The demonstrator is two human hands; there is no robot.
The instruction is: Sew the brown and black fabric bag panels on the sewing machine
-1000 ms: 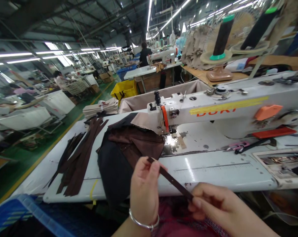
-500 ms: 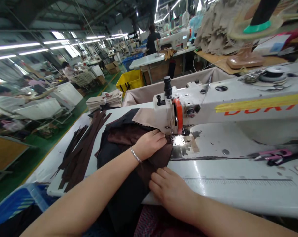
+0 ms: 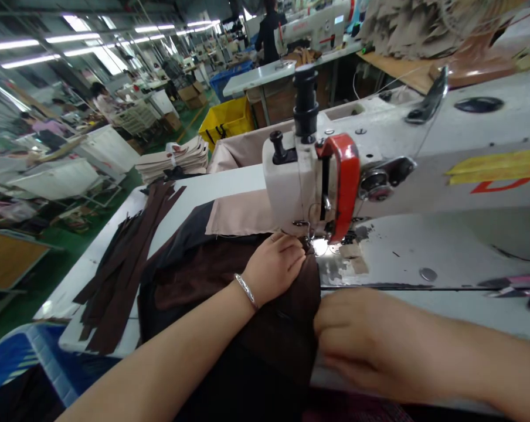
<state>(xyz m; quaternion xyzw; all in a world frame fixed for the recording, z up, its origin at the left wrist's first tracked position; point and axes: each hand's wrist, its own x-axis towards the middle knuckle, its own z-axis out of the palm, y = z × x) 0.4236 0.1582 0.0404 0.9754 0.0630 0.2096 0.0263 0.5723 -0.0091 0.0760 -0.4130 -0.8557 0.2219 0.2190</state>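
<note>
Dark brown and black fabric lies under the head of a white sewing machine, beside the lit needle area. My left hand, a silver bracelet on its wrist, is closed on the fabric just left of the needle, fingers bent and together. The fabric's right edge is in my right hand, nearer to me, with the fingers curled; their tips are partly hidden. A beige cloth piece with a frayed edge reaches from behind the machine head over the dark fabric.
Dark brown strips lie on the table at left, with a stack of beige pieces behind them. A blue basket stands at lower left. Pink-handled snips rest at right. Beyond are a yellow bin and other people.
The view has come closer to the machine. My right hand has shifted right along the fabric's edge. My left hand stays by the needle, and the fabric looks more spread out.
</note>
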